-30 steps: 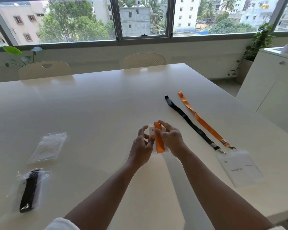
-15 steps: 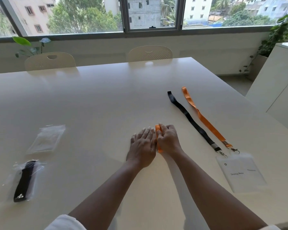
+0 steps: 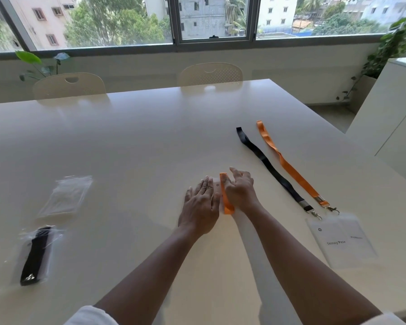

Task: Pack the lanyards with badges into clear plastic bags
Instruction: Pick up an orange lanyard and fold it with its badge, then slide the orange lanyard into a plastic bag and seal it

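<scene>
A folded orange lanyard (image 3: pixel 226 201) lies on its white badge (image 3: pixel 217 185) on the table, between my two hands. My left hand (image 3: pixel 200 204) rests flat, palm down, on the left part of the badge. My right hand (image 3: pixel 240 191) lies flat against the right side of the orange fold, fingers stretched out. To the right, a black lanyard (image 3: pixel 267 164) and a long orange lanyard (image 3: pixel 288 165) lie straight, clipped to clear badge holders (image 3: pixel 341 240). At the left sit empty clear plastic bags (image 3: pixel 66 197) and a packed bag holding a black lanyard (image 3: pixel 34 254).
The white table (image 3: pixel 138 141) reaches to the window wall. Two cream chairs (image 3: pixel 68 85) (image 3: pixel 211 73) stand at its far edge. A white cabinet (image 3: pixel 389 118) and a potted plant (image 3: pixel 389 50) are to the right.
My hands brought the folded orange lanyard and badge down from the air onto the table, and both now lie flat on it. The view shifted slightly.
</scene>
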Action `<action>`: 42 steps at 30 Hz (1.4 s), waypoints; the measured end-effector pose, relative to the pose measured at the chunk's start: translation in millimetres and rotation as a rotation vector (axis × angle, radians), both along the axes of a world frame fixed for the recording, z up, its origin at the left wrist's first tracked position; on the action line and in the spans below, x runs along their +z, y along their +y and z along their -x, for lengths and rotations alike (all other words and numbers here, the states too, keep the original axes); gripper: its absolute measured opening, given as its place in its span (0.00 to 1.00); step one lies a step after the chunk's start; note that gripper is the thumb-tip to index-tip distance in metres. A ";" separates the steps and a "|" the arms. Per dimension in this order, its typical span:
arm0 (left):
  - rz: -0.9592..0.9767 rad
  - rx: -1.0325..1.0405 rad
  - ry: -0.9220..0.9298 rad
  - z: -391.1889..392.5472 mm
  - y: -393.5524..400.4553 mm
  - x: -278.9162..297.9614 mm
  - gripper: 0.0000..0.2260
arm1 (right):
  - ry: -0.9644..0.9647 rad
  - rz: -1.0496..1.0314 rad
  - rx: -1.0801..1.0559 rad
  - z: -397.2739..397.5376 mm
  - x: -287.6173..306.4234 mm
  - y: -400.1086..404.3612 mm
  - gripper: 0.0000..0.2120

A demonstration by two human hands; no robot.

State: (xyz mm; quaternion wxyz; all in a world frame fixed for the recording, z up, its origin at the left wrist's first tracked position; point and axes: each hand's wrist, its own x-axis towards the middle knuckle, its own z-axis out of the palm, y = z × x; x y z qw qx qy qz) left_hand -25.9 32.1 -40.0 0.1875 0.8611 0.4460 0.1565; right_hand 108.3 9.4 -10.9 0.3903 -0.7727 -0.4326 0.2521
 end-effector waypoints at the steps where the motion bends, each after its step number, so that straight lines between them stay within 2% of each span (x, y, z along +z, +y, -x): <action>1: 0.020 0.002 -0.022 0.9 1.6 -0.1 0.25 | -0.030 0.027 -0.007 -0.5 3.1 1.0 0.26; 5: 0.099 0.016 -0.088 5.1 10.0 6.2 0.25 | -0.137 0.091 -0.034 0.5 16.9 8.3 0.26; 11: 0.111 0.070 -0.188 20.7 17.3 15.0 0.24 | -0.178 -0.075 -0.103 17.4 32.2 15.7 0.21; 13: 0.055 0.169 -0.217 72.3 42.4 23.3 0.24 | -0.162 -0.160 -0.004 71.9 46.0 44.6 0.20; 18: 0.013 0.192 -0.224 82.2 48.9 28.6 0.24 | -0.163 -0.213 0.066 90.0 45.4 52.9 0.18; 21: -0.029 0.273 -0.244 109.7 58.1 34.5 0.22 | -0.121 -0.223 0.136 121.4 45.4 65.5 0.16; 29: -0.199 0.522 -0.319 195.6 89.9 54.8 0.12 | -0.080 -0.223 0.319 200.5 44.1 98.0 0.15; 34: -0.209 0.664 -0.284 248.4 113.4 63.1 0.12 | -0.104 -0.185 0.426 240.4 39.4 114.6 0.16; 42: 0.025 0.816 -0.044 321.2 139.3 46.1 0.22 | -0.316 -0.066 0.712 294.7 19.4 133.2 0.18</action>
